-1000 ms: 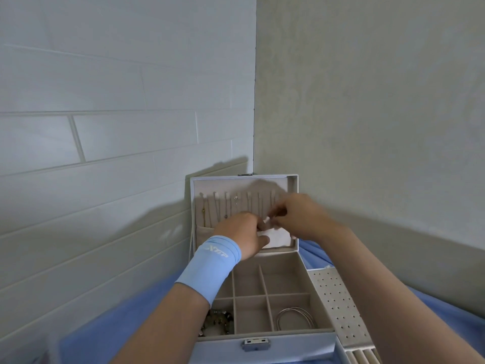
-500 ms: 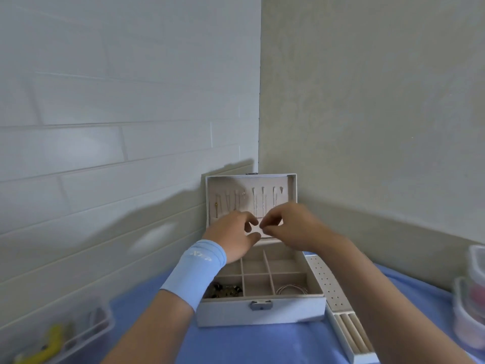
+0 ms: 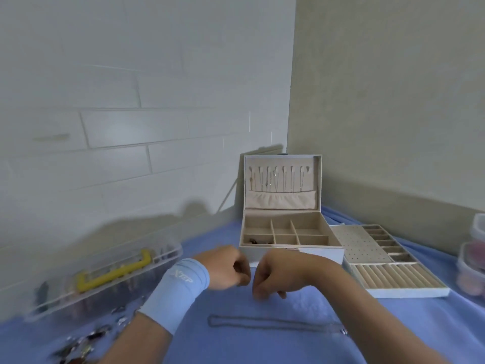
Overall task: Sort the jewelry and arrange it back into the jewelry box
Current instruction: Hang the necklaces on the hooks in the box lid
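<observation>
The white jewelry box stands open on the blue cloth in the wall corner. Several thin necklaces hang from hooks inside its upright lid. A small dark piece lies in the front left compartment. My left hand, with a blue wristband, and my right hand hover close together just in front of the box. The fingers of both are curled, and I see nothing in them. A long dark chain necklace lies stretched out on the cloth below my hands.
The box's removable tray, with earring holes and ring rolls, lies to the right of the box. A clear plastic organiser with a yellow handle sits at the left. Loose jewelry is scattered at the lower left. Stacked clear containers stand at the right edge.
Both hands have come away from the lid's hooks and dropped to just in front of the box. The view has pulled back, showing the chain, the organiser and the whole tray.
</observation>
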Available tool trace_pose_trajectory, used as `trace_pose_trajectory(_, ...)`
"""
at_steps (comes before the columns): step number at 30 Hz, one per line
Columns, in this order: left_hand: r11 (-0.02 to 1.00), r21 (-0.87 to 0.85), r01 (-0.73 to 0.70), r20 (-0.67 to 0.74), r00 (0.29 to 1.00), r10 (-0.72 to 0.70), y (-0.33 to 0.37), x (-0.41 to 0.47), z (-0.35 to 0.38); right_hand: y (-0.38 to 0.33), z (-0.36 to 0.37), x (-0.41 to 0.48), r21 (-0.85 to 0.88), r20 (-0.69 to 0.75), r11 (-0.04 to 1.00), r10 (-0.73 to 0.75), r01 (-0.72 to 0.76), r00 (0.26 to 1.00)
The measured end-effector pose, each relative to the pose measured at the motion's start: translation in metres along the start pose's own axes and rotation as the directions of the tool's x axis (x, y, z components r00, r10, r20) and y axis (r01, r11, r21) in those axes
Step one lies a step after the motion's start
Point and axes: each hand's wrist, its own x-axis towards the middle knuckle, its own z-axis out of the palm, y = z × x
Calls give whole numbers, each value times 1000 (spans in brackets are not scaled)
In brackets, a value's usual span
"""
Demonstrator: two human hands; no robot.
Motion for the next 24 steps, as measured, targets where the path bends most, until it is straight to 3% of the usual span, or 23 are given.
trace_pose_trajectory(5,1000,0,4,234,972,-4,-9,-15,13,-4,22,1,-11,80,999,41,-40,996)
trace_pose_trajectory(9,999,30,-22,253,967,13,-6,-12,18,-2,29,2,-37,51,999,18,-16,999)
trace_pose_trajectory(12,999,30,-40,190,981,33,-8,-8,17,3,24,0,116,34,993,-18,14,999)
trace_pose_trajectory(14,994,-98,-45,138,989,58,-11,-6,15,10,19,-1,301,2,952,-56,53,998)
trace_pose_trajectory(15,968,-247,-38,129,989,72,-12,-5,15,14,16,-1,402,-15,913,-70,70,997)
trace_pose_trajectory(18,739,-673,-15,89,991,102,-12,-7,15,26,9,-1,623,-68,776,-73,100,995)
trace_pose_trajectory(24,566,-820,-80,-29,995,98,-19,-2,10,38,-10,-7,679,-173,720,-30,142,984)
